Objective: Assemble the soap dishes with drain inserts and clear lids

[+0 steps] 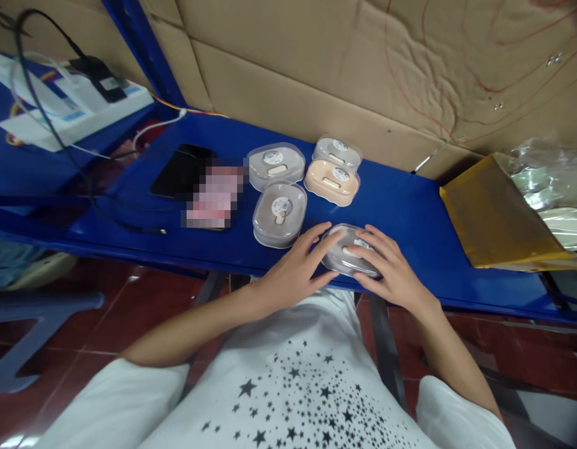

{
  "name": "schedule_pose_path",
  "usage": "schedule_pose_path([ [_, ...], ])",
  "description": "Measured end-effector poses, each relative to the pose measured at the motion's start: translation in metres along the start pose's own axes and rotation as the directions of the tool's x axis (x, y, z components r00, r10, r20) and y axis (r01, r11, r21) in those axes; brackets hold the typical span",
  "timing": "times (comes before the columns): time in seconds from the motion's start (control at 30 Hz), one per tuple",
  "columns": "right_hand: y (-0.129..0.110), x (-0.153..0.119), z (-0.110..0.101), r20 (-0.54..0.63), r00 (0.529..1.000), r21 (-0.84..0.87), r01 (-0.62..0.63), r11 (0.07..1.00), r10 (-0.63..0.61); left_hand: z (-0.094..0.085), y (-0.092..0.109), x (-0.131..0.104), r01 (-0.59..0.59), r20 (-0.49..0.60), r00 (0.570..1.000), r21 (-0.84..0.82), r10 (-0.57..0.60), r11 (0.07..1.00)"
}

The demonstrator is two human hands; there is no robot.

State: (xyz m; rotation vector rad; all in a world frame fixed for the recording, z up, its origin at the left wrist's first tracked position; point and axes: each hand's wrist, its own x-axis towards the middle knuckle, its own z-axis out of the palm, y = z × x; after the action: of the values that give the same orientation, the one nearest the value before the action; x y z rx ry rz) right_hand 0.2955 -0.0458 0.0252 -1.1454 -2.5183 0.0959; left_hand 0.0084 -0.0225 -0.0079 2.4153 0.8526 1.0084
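In front of me, at the near edge of the blue table, lies a small grey plastic box with rounded ends and a clear lid. My left hand curls around its left end, with the thumb at the near side and fingertips on the lid. My right hand grips the right end, its fingers partly covering the label and a pale oblong piece on top. Just left of it sits a similar grey box. Behind are another grey box, a peach box and a further grey one.
A black phone-like device and a blurred-out pink item lie at left, near a black cable. A white power strip is farther left. A taped cardboard box with clear-wrapped items stands at right. Cardboard lines the back.
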Motion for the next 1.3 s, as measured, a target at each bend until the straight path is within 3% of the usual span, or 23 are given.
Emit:
schedule_pose_path([
  [0.1,0.025,-0.015,-0.012,-0.055,0.993,-0.12,-0.106,0.987,0.1,-0.017,0.009,-0.001,-0.007,-0.107,0.994,0.269,0.037,0.963],
  [0.23,0.064,-0.034,-0.037,-0.211,0.944,-0.315,-0.312,0.896,0.254,-0.042,0.011,0.003,0.233,-0.171,0.972,0.571,-0.164,0.787],
  [0.33,0.073,-0.025,-0.05,-0.319,0.898,-0.343,-0.407,0.847,0.302,-0.053,0.006,0.005,0.286,-0.138,0.955,0.653,-0.261,0.702],
  [0.43,0.064,0.013,-0.048,-0.222,0.941,-0.28,-0.312,0.908,0.255,-0.058,0.003,0.003,0.168,-0.018,0.98,0.602,-0.197,0.781],
  [0.57,0.063,0.084,-0.022,-0.02,0.99,-0.175,-0.14,0.974,0.139,-0.059,-0.006,0.003,-0.043,0.185,0.982,0.325,-0.019,0.945],
  [0.67,0.083,0.121,0.0,0.028,0.99,-0.085,-0.132,0.988,0.135,-0.055,-0.021,0.012,-0.048,0.164,0.986,0.185,0.017,0.982],
  [0.73,0.1,0.128,0.006,0.019,0.991,0.029,-0.13,0.991,0.129,-0.051,-0.03,0.022,-0.06,0.15,0.988,0.147,0.038,0.987],
  [0.83,0.121,0.115,-0.001,-0.015,0.991,0.193,-0.127,0.973,0.132,-0.044,-0.033,0.043,-0.107,0.184,0.979,0.126,0.082,0.986],
  [0.9,0.131,0.098,-0.015,-0.003,0.978,0.26,-0.202,0.944,0.21,-0.036,-0.031,0.058,-0.146,0.226,0.968,0.148,0.111,0.978],
  [1.1,0.158,0.065,-0.045,0.071,0.867,0.374,-0.481,0.793,0.493,-0.004,-0.025,0.108,-0.243,0.293,0.946,0.354,0.14,0.903],
  [1.2,0.17,0.061,-0.048,0.015,0.841,0.275,-0.523,0.806,0.541,-0.003,-0.022,0.119,-0.258,0.226,0.958,0.426,0.174,0.867],
  [1.3,0.17,0.063,-0.047,-0.155,0.835,0.017,-0.532,0.847,0.528,-0.013,-0.016,0.112,-0.281,0.21,0.956,0.445,0.206,0.851],
])
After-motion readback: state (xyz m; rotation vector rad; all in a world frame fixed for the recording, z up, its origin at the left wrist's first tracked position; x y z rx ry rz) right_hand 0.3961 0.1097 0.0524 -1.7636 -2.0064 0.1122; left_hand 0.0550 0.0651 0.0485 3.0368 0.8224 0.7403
